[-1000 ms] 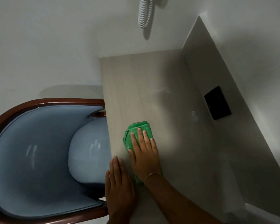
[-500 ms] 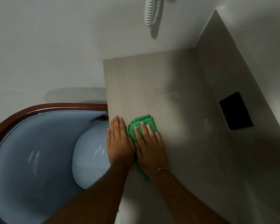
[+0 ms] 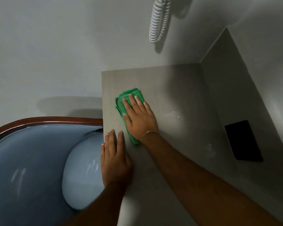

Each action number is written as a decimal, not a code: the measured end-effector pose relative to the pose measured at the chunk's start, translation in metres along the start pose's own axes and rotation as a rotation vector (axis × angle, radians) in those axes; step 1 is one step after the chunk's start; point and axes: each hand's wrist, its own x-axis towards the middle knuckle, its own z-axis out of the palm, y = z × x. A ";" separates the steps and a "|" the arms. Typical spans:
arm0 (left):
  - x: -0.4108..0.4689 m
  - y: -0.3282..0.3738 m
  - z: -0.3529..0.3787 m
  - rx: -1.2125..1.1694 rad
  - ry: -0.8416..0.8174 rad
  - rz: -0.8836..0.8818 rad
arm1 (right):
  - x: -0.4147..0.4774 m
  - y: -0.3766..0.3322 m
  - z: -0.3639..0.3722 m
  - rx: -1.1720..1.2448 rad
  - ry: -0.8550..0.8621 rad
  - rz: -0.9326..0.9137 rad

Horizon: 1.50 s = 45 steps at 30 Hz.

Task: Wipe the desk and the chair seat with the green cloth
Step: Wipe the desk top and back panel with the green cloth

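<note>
The folded green cloth [image 3: 120, 102] lies on the pale grey desk [image 3: 178, 88], near its left edge. My right hand [image 3: 140, 119] presses flat on top of the cloth with fingers spread. My left hand [image 3: 114, 159] rests flat on the desk's left edge, just behind the cloth, holding nothing. The chair [image 3: 44, 120] has a dark wooden rim and blue padding; its rounded blue seat [image 3: 82, 176] sits left of the desk, partly under the edge.
A black rectangular panel [image 3: 243, 141] is set into the upright board on the desk's right side. A white coiled cord [image 3: 158, 22] hangs on the wall beyond the desk. Faint wet streaks [image 3: 175, 114] show right of my right hand.
My right hand has pushed the cloth forward along the desk, away from me. My left hand has dropped back behind it, still on the desk's left edge.
</note>
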 end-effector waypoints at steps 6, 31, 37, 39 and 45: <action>0.003 0.001 0.004 -0.019 0.002 -0.011 | 0.005 0.124 -0.025 0.039 0.032 0.248; 0.002 0.001 0.005 -0.014 -0.008 -0.028 | 0.088 -0.014 -0.004 -0.083 -0.155 -0.358; 0.003 0.003 0.005 -0.002 0.002 -0.032 | 0.132 0.023 -0.019 -0.010 -0.164 -0.249; 0.004 0.003 0.004 -0.001 -0.001 -0.029 | 0.131 0.057 -0.027 -0.004 -0.121 -0.191; 0.002 0.002 0.005 -0.012 -0.007 -0.031 | 0.103 0.164 -0.048 0.000 -0.027 0.034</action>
